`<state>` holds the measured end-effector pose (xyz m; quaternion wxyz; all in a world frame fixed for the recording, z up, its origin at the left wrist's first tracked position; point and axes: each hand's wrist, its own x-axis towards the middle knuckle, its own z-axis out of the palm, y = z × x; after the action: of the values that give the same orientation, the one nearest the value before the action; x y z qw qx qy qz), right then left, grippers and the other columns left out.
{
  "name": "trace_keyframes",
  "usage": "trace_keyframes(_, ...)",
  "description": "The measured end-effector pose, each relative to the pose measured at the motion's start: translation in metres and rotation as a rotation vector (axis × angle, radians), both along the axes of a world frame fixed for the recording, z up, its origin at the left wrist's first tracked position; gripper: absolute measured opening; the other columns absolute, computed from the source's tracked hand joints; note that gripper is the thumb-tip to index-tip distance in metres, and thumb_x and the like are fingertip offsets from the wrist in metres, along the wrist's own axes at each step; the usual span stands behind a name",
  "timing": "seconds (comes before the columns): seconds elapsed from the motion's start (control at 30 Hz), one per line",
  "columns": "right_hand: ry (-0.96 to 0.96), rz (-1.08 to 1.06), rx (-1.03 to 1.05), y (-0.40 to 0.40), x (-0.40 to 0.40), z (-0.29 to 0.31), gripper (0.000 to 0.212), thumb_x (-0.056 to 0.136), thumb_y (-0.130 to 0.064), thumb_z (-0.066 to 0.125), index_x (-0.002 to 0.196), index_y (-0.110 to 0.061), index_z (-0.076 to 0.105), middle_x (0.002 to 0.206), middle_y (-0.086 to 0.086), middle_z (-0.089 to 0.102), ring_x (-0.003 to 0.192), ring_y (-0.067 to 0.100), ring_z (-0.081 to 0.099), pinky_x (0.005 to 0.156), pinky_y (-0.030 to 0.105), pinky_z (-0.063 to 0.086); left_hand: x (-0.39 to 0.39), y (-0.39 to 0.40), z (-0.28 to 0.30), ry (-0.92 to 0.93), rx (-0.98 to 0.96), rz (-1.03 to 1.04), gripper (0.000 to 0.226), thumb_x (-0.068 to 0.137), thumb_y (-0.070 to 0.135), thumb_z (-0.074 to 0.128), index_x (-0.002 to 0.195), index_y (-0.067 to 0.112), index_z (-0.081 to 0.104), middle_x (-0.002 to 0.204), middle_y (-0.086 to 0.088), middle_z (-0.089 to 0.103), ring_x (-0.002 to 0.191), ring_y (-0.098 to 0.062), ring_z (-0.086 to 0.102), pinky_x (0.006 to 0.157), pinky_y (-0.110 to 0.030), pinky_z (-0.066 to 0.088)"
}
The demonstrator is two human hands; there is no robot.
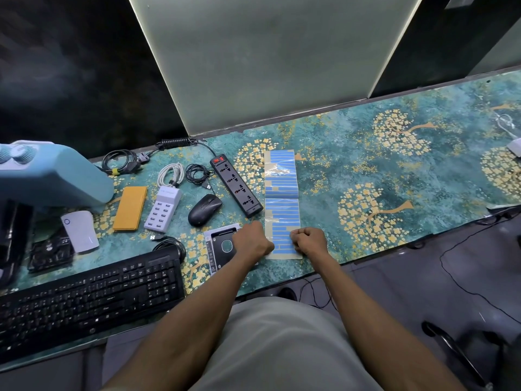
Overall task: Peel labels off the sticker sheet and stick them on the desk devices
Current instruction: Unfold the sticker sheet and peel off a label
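blue labels run in rows down the long sticker sheet (282, 198), which lies flat on the teal desk mat (394, 179) patterned with golden trees, its near end at the desk's front edge between the person's two hands. the left hand (251, 241) rests on the sheet's near left edge with its fingers curled under; whether they hold anything i cannot tell. the right hand (309, 240) sits on the near right part of the sheet, fingers curled together with thumb and forefinger pressed at a label's end; whether the label is lifted is too small to tell. just left of the left hand lies a silver drive caddy (220, 249), partly under the wrist. beyond it sit a black mouse (204, 209) and a black power strip (236, 185) with a red switch, the strip lying just beside the sheet's left side. further left are a white multi-port usb charger (163, 208), an orange flat case (130, 208) and a white rounded device (79, 231). coiled cables (170, 176) lie behind the charger. a black keyboard (90, 297) fills the near left corner of the desk.
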<state>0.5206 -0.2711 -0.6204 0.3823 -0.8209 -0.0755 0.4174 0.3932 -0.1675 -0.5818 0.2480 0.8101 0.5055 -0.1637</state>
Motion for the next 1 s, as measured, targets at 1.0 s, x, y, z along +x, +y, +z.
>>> trace_keyframes(1.0, 0.150, 0.074, 0.133, 0.041, -0.067, 0.003, 0.005, 0.092, -0.005, 0.070, 0.096, -0.005, 0.072, 0.078, 0.016, 0.066, 0.065, 0.026, 0.058, 0.065, 0.037, 0.053, -0.088, -0.020, -0.008, -0.085, 0.174, -0.090, 0.045, 0.079, 0.062, 0.072, 0.072, 0.023, 0.050, 0.085, -0.004, 0.071, 0.090, -0.028, 0.064, 0.092, -0.041, 0.037)
